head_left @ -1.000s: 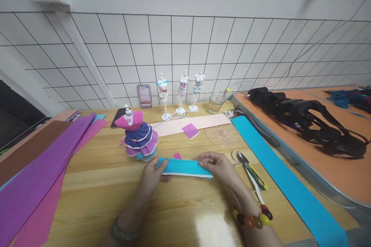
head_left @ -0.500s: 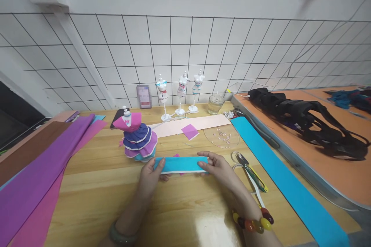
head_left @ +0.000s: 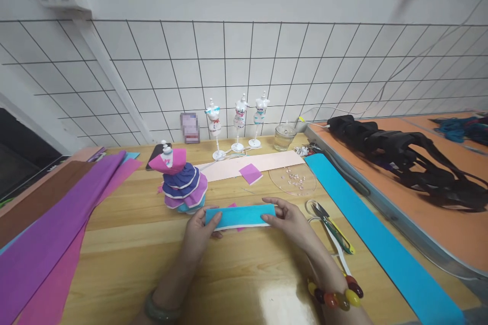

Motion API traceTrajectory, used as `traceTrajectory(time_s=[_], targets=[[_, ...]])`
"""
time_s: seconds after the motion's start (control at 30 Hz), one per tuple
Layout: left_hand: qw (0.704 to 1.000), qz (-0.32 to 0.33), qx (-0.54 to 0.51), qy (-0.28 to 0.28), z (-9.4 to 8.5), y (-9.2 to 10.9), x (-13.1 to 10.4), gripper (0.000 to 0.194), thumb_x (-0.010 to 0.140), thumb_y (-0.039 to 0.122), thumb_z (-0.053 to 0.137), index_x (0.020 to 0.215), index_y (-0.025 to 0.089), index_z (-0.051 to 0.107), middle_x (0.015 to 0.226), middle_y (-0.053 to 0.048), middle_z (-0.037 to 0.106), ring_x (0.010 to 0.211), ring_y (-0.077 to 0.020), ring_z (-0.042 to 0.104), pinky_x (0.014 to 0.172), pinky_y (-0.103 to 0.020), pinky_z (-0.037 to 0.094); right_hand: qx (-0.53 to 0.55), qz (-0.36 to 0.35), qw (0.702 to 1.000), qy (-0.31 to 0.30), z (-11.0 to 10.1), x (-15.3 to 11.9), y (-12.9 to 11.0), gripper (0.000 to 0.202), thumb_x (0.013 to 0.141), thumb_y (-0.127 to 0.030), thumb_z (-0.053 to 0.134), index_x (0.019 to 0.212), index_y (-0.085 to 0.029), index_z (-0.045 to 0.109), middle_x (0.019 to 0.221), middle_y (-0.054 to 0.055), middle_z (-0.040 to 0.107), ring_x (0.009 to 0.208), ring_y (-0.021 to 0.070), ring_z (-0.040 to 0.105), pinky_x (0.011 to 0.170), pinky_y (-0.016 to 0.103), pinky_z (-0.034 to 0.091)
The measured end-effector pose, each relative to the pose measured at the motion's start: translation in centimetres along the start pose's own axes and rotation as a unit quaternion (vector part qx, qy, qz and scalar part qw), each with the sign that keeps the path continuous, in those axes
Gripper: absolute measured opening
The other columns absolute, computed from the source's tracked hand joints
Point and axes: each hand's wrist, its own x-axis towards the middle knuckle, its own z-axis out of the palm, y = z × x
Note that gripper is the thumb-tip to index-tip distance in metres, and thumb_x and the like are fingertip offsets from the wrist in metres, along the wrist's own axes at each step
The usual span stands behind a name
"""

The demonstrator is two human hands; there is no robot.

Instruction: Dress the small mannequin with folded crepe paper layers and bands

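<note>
Between my hands a short blue strip (head_left: 241, 217) with a white lower edge is stretched out, just above the table. My left hand (head_left: 200, 228) pinches its left end, thumb on top and fingers underneath. At the other end my right hand (head_left: 287, 219) grips it the same way. A small pink piece (head_left: 239, 228) lies partly hidden under the strip. To the left stands a small dress form in a ruffled dress (head_left: 182, 185) of pink, navy, purple and blue layers. Scissors (head_left: 331, 226) with a white ribbon (head_left: 340, 254) rest to the right of my right hand.
Three white mini dress forms (head_left: 239, 122) stand at the back beside a glass of clear liquid (head_left: 284, 137). Clear gems lie on a round dish (head_left: 271, 181). A long blue strip (head_left: 373, 228) runs down the right; purple sheets (head_left: 57, 228) cover the left. A purple square (head_left: 250, 173) lies mid-table.
The left end of the strip has shifted slightly right, and the strip now tilts a little, its right end higher. Both hands keep their hold.
</note>
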Motion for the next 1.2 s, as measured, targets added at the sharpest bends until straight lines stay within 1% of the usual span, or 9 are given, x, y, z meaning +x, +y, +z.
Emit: traceTrajectory(time_s=[0.27, 0.37, 0.47, 0.67, 0.8, 0.93, 1.0, 1.1, 1.2], targets=[[1.0, 0.002, 0.004, -0.01, 0.0, 0.1, 0.0, 0.046, 0.059, 0.043, 0.077, 0.09, 0.014, 0.059, 0.064, 0.005, 0.056, 0.048, -0.0082, 0.05, 0.041, -0.021, 0.049, -0.053, -0.017, 0.998, 0.021, -0.2, 0.1, 0.0, 0.064, 0.061, -0.047, 0.075, 0.114, -0.013, 0.061, 0.057, -0.005, 0.048, 0.056, 0.012, 0.047, 0.052, 0.025, 0.037], [1.0, 0.0, 0.014, -0.024, 0.1, 0.2, -0.1, 0.046, 0.057, 0.045, 0.077, 0.087, 0.014, 0.06, 0.064, 0.004, 0.057, 0.05, -0.0091, 0.052, 0.041, -0.021, 0.048, -0.076, -0.029, 0.996, 0.028, -0.3, 0.1, 0.3, 0.058, 0.065, -0.047, 0.073, 0.113, -0.016, 0.063, 0.065, -0.002, 0.054, 0.06, 0.013, 0.049, 0.054, 0.025, 0.039], [0.999, -0.001, 0.027, -0.046, 0.1, 0.1, -0.2, 0.045, 0.057, 0.046, 0.077, 0.085, 0.015, 0.061, 0.064, 0.003, 0.057, 0.054, -0.011, 0.053, 0.041, -0.021, 0.048, -0.063, -0.036, 0.997, 0.022, -0.4, 0.2, 0.6, 0.054, 0.068, -0.048, 0.07, 0.11, -0.016, 0.065, 0.078, 0.002, 0.062, 0.066, 0.0148, 0.054, 0.058, 0.027, 0.042], [0.996, -0.013, 0.049, -0.076, -0.3, -0.6, 0.1, 0.048, 0.058, 0.045, 0.078, 0.091, 0.014, 0.062, 0.066, 0.0, 0.062, 0.054, -0.0118, 0.054, 0.044, -0.022, 0.047, -0.017, -0.038, 0.998, 0.041, -0.5, 0.5, 0.8, 0.052, 0.066, -0.046, 0.073, 0.106, -0.014, 0.065, 0.073, 0.002, 0.065, 0.06, 0.0123, 0.054, 0.057, 0.025, 0.042], [0.992, -0.02, 0.081, -0.099, -0.6, -0.4, 0.2, 0.047, 0.056, 0.039, 0.079, 0.092, 0.015, 0.064, 0.066, 0.0, 0.062, 0.057, -0.0133, 0.057, 0.05, -0.023, 0.048, -0.022, -0.041, 0.998, 0.04, -0.5, 0.4, 0.7, 0.055, 0.063, -0.048, 0.076, 0.106, -0.015, 0.066, 0.072, 0.001, 0.066, 0.061, 0.0137, 0.057, 0.057, 0.026, 0.044], [0.993, 0.033, 0.098, -0.061, -0.5, 0.4, 0.1, 0.04, 0.052, 0.034, 0.081, 0.085, 0.016, 0.067, 0.081, -0.005, 0.068, 0.077, -0.0187, 0.062, 0.066, -0.026, 0.05, -0.034, -0.045, 0.998, 0.037, -0.5, 0.2, 0.7, 0.055, 0.061, -0.047, 0.077, 0.106, -0.016, 0.067, 0.074, 0.002, 0.065, 0.062, 0.0148, 0.058, 0.058, 0.028, 0.047], [0.993, 0.04, 0.101, -0.054, -0.4, 0.7, 0.0, 0.042, 0.052, 0.034, 0.08, 0.088, 0.016, 0.068, 0.08, -0.005, 0.067, 0.077, -0.0192, 0.063, 0.067, -0.027, 0.049, -0.034, -0.043, 0.998, 0.028, -0.4, 0.2, 0.6, 0.054, 0.062, -0.044, 0.077, 0.107, -0.016, 0.066, 0.074, 0.002, 0.065, 0.063, 0.0146, 0.058, 0.059, 0.028, 0.047], [0.985, 0.036, 0.143, -0.095, -0.4, 0.6, -0.2, 0.037, 0.058, 0.036, 0.077, 0.087, 0.014, 0.071, 0.068, -0.003, 0.065, 0.067, -0.0168, 0.06, 0.064, -0.026, 0.046, -0.02, -0.033, 0.999, -0.005, -0.1, 0.0, 0.6, 0.05, 0.062, -0.037, 0.077, 0.106, -0.017, 0.066, 0.072, 0.0, 0.065, 0.064, 0.0145, 0.059, 0.061, 0.028, 0.047], [0.968, 0.038, 0.2, -0.148, -0.6, 0.5, -0.4, 0.03, 0.067, 0.039, 0.07, 0.083, 0.015, 0.074, 0.069, -0.005, 0.067, 0.064, -0.0165, 0.058, 0.061, -0.025, 0.043, -0.016, -0.029, 0.999, -0.039, 0.4, -0.1, 0.6, 0.046, 0.063, -0.031, 0.075, 0.106, -0.017, 0.066, 0.073, 0.0, 0.065, 0.064, 0.0139, 0.059, 0.061, 0.027, 0.046]])
